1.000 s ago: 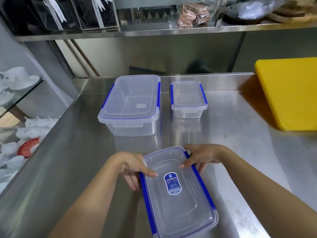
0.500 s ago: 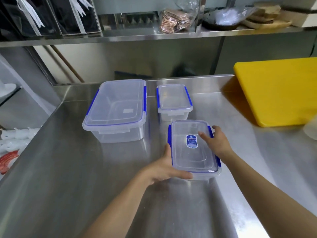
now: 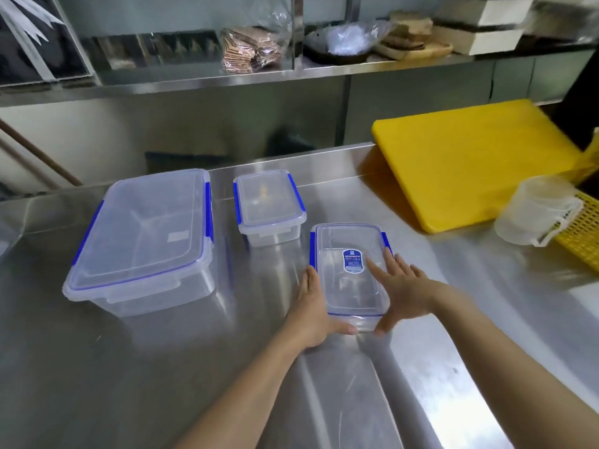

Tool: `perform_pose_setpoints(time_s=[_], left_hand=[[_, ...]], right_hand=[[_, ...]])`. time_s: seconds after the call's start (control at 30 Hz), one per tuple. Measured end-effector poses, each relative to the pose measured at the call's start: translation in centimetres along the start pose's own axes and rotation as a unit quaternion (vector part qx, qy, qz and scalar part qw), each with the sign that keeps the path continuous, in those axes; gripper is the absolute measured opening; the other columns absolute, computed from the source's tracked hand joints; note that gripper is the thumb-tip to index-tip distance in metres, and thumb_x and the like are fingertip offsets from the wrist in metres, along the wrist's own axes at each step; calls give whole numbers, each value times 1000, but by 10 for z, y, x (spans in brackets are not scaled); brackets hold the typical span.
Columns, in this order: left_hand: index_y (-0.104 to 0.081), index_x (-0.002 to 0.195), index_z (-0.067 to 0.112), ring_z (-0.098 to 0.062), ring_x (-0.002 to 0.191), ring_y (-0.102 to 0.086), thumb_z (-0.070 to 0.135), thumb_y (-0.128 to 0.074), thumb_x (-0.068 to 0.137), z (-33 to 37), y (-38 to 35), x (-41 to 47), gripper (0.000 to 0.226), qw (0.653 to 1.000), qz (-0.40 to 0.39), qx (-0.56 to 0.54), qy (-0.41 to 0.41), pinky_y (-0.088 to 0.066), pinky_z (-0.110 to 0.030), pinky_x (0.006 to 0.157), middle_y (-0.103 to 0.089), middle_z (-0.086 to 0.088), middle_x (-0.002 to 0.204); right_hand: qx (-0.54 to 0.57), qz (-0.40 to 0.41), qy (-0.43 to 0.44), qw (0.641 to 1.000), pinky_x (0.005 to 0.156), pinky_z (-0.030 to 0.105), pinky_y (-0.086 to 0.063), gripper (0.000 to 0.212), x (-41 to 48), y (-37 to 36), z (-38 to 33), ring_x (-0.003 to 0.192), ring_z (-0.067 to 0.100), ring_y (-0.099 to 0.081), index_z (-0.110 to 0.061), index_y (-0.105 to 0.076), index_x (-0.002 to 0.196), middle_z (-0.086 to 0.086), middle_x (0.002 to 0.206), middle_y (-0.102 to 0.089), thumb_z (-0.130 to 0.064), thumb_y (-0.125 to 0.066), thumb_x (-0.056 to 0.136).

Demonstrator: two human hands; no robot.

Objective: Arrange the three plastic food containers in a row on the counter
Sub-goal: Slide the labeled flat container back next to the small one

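Both hands sit on the clear rectangular plastic container with blue side clips and a blue oval label [image 3: 351, 270] on the stainless steel counter [image 3: 129, 367]. The left hand [image 3: 312, 314] lies flat along the container's left wall, fingers straight and together, thumb hooked around the near corner. The right hand [image 3: 400, 288] rests on the lid's right part, fingers spread, thumb curled against the near edge. Since half a second ago the labelled container has slid rightward and away from the person; it was directly in front of the small clear lidded container with blue clips [image 3: 269, 207], and it now stands to that one's right, slightly nearer, a narrow gap between them. Beyond the left hand and further left stands the large clear lidded container with blue clips [image 3: 142, 238], unmoved. Right of the right hand lie a thick yellow plastic cutting board [image 3: 470, 160], a translucent plastic measuring jug [image 3: 538, 210] and a yellow mesh basket [image 3: 583, 233], the last two newly in view.
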State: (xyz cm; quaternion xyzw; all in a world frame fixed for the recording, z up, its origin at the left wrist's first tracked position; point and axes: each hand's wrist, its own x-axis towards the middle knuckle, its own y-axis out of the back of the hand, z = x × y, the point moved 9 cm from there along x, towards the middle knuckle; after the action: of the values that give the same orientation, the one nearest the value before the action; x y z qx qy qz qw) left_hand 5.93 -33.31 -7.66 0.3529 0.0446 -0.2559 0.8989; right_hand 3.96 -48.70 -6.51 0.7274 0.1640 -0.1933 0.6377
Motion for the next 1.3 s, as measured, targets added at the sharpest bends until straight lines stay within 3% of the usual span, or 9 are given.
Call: perform_pose_setpoints(time_s=[0.1,0.2,0.27,0.5,0.67,0.8,1.07,1.2,1.3], left_hand=[[5,145,10,-21,142,-11,39,-83,60,15,-4,18,126,999,27,25,-13,-24,-36,114,5,-5,157],[-33,135,14,-23,124,-42,39,-80,63,32,9,31,89,992,115,23,-48,-43,-34,98,-28,-6,141],[-50,120,11,-24,113,-47,36,-79,66,43,18,38,66,980,175,50,-83,-45,-34,91,-39,-8,128],[-60,109,6,-27,106,-55,14,-60,85,64,26,71,26,953,257,118,-110,-48,-40,81,-59,-11,115],[-56,120,6,-27,114,-55,10,-51,90,68,33,102,30,957,243,121,-101,-48,-41,86,-55,-7,132],[-19,144,17,-12,142,-17,25,-49,93,69,22,148,60,969,180,152,-78,-25,-28,112,-16,5,156],[8,144,24,-7,138,11,33,-50,91,64,5,170,79,965,183,180,-62,-1,-24,108,18,14,148],[14,143,20,-4,133,23,34,-53,89,65,0,171,88,961,167,212,-57,10,-22,106,18,6,155],[8,145,21,-10,141,13,38,-52,89,69,7,167,83,963,159,210,-53,9,-24,107,9,4,157]], right_hand=[[49,69,-1,996,116,47,-12,119,1,18,13,143,33,4,-31,3,144,11,157,8,-53,-77,59],[118,131,3,984,112,41,-29,98,4,36,29,137,28,-18,-26,-22,143,9,150,-19,-39,-79,65],[128,158,5,979,108,39,-35,87,11,44,37,134,27,-26,-21,-32,140,8,147,-27,-35,-78,67],[106,224,32,968,100,35,-41,52,51,79,50,129,29,-42,-14,-47,131,10,147,-39,-23,-64,83],[90,233,64,966,99,37,-40,43,82,102,55,133,25,-36,-9,-49,128,11,142,-45,-18,-57,87],[75,237,94,964,104,34,-36,47,126,127,68,135,24,-34,-10,-42,134,11,144,-42,-18,-55,89],[64,284,124,949,99,33,-43,50,145,134,89,133,21,-38,-14,-44,133,4,144,-43,-25,-59,86],[43,283,117,951,96,33,-46,51,143,134,85,133,22,-38,-16,-42,134,4,144,-44,-28,-58,87],[11,257,97,961,97,34,-44,55,142,131,81,135,21,-33,-18,-36,135,2,146,-39,-34,-57,87]])
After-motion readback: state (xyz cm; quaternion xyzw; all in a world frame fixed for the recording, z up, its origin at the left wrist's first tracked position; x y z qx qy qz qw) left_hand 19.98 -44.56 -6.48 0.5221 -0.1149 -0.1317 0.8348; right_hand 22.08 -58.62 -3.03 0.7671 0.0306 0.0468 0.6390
